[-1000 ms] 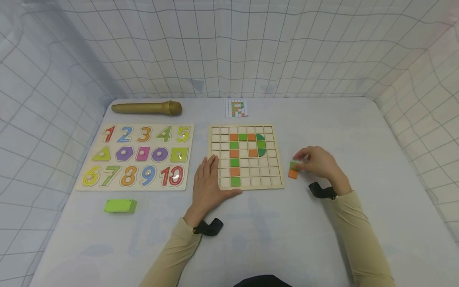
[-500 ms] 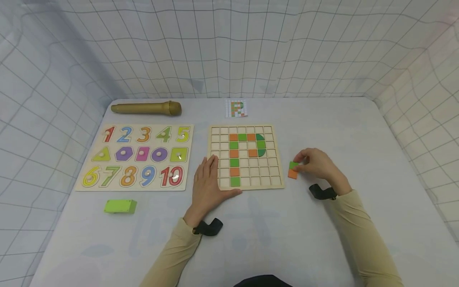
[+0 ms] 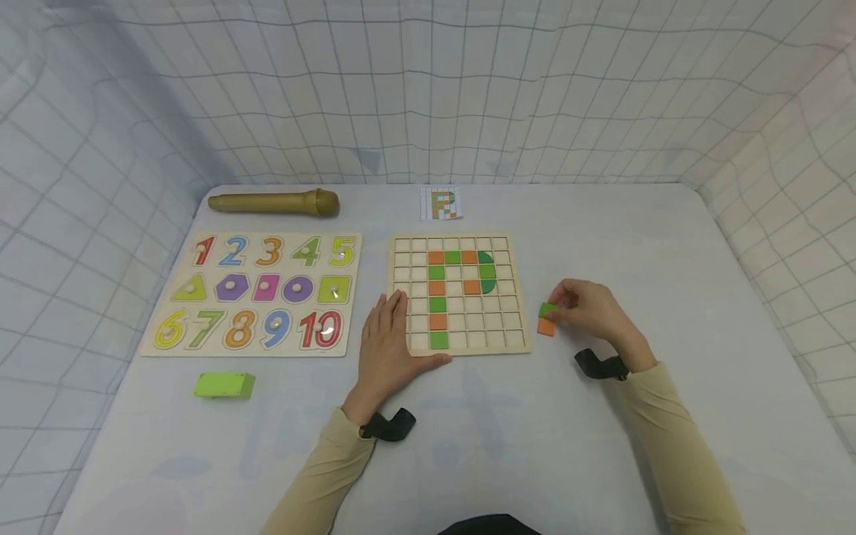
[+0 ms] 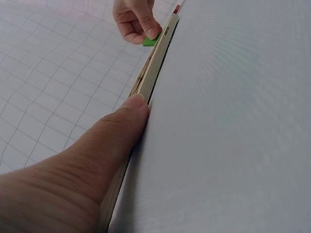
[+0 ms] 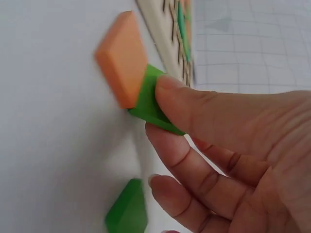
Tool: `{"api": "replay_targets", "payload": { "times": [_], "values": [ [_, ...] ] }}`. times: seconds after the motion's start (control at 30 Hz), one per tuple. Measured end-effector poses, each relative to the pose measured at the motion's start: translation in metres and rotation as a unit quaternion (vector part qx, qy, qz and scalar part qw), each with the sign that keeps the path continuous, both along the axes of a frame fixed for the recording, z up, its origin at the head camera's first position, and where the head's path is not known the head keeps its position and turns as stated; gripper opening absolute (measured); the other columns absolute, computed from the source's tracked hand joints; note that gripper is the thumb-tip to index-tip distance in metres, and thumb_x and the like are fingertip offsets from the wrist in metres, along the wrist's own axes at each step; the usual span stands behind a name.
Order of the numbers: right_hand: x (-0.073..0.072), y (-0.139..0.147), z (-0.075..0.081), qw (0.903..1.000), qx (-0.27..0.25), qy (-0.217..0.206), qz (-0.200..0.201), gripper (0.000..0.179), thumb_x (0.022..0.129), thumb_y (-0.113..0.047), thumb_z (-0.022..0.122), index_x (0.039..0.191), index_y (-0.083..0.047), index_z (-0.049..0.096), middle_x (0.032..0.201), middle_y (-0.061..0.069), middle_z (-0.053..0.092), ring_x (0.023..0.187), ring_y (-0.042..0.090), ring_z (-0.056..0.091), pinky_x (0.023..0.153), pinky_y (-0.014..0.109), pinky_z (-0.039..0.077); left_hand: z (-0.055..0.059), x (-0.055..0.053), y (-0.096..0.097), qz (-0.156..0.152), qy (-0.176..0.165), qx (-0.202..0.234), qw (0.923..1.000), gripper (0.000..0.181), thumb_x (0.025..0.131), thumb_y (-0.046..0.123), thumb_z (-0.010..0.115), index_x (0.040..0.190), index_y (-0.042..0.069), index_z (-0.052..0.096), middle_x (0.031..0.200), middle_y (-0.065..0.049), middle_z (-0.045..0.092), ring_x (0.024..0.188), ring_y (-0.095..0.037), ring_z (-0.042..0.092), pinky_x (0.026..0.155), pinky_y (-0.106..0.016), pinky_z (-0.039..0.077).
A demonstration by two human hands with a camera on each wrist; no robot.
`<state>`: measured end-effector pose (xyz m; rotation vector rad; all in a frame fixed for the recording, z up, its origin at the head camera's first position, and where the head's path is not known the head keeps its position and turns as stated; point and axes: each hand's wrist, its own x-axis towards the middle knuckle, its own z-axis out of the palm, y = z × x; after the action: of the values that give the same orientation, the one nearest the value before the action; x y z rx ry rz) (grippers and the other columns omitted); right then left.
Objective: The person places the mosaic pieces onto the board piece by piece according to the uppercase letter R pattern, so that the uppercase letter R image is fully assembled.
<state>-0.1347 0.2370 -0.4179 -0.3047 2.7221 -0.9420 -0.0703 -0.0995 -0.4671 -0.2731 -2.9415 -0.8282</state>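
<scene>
My right hand (image 3: 588, 310) pinches a small green square tile (image 5: 148, 103) between thumb and forefinger, to the right of the wooden grid board (image 3: 488, 340). An orange square tile (image 5: 123, 60) lies right beside it, overlapped by the green one in the right wrist view. Another green tile (image 5: 128, 208) is on the table below the curled fingers, hidden under the hand in the head view. My left hand (image 3: 386, 353) rests at the board's near left corner, fingers straight along its left side, thumb (image 4: 121, 119) on the near edge. Orange and green tiles form a P-like shape in the grid.
A small printed card (image 3: 441, 203) with a tile pattern lies behind the board. To the left are a number and shape puzzle board (image 3: 247, 351), a gold microphone (image 3: 267, 203) and a light green block (image 3: 224, 385). Gridded white cloth (image 3: 428, 89) surrounds the table.
The right hand has shifted slightly toward the near side, with thumb and forefinger at the green tile. The left hand and the board stay in place.
</scene>
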Motion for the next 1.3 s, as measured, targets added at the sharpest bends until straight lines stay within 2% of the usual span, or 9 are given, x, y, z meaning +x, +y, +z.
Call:
{"api": "replay_targets", "payload": {
  "times": [0.17, 0.53, 0.7, 0.87, 1.3],
  "values": [
    [-0.008, -0.013, 0.001, 0.9987, -0.041, 0.028, 0.014, 0.015, 0.083, -0.016, 0.074, 0.087, -0.007, 0.063, 0.078, 0.003, 0.058, 0.072, 0.02, 0.05, 0.062, 0.032, 0.039, -0.001, 0.001, 0.0, 0.001, 0.002, -0.002, 1.0, 0.118, 0.064, 0.064, 0.076, 0.149, 0.003, 0.023, 0.152, -0.013, 0.021, 0.141, -0.03, 0.007, 0.111, -0.046, 0.01],
    [-0.03, -0.077, 0.006, 0.9917, -0.095, 0.067, 0.055, 0.017, 0.083, -0.017, 0.075, 0.085, -0.007, 0.061, 0.078, 0.003, 0.06, 0.069, 0.02, 0.05, 0.061, 0.033, 0.039, -0.003, 0.0, 0.0, -0.002, 0.014, -0.001, 0.9999, 0.119, 0.063, 0.065, 0.076, 0.149, 0.002, 0.023, 0.152, -0.014, 0.022, 0.141, -0.031, 0.009, 0.111, -0.047, 0.012],
    [-0.037, -0.101, 0.005, 0.9915, -0.082, 0.07, 0.073, 0.018, 0.081, -0.02, 0.077, 0.083, -0.009, 0.063, 0.075, 0.001, 0.058, 0.066, 0.018, 0.048, 0.061, 0.031, 0.038, -0.003, 0.0, -0.001, 0.0, 0.012, -0.003, 0.9999, 0.12, 0.063, 0.066, 0.075, 0.149, 0.003, 0.023, 0.152, -0.013, 0.022, 0.141, -0.031, 0.008, 0.111, -0.047, 0.012],
    [-0.042, -0.118, 0.005, 0.9915, -0.065, 0.068, 0.09, 0.016, 0.082, -0.021, 0.077, 0.083, -0.01, 0.066, 0.075, 0.0, 0.06, 0.069, 0.016, 0.053, 0.064, 0.032, 0.042, -0.002, 0.0, 0.0, 0.001, 0.013, -0.005, 0.9999, 0.12, 0.063, 0.067, 0.075, 0.149, 0.003, 0.023, 0.152, -0.013, 0.022, 0.141, -0.031, 0.008, 0.111, -0.046, 0.011],
    [-0.05, -0.132, -0.003, 0.991, -0.008, 0.079, 0.107, 0.014, 0.083, -0.023, 0.075, 0.088, -0.011, 0.069, 0.076, -0.002, 0.063, 0.07, 0.015, 0.057, 0.066, 0.031, 0.046, 0.001, 0.0, 0.0, 0.0, 0.013, -0.009, 0.9999, 0.119, 0.063, 0.067, 0.074, 0.149, 0.002, 0.024, 0.152, -0.014, 0.023, 0.141, -0.031, 0.01, 0.111, -0.046, 0.011]
  ]
}}
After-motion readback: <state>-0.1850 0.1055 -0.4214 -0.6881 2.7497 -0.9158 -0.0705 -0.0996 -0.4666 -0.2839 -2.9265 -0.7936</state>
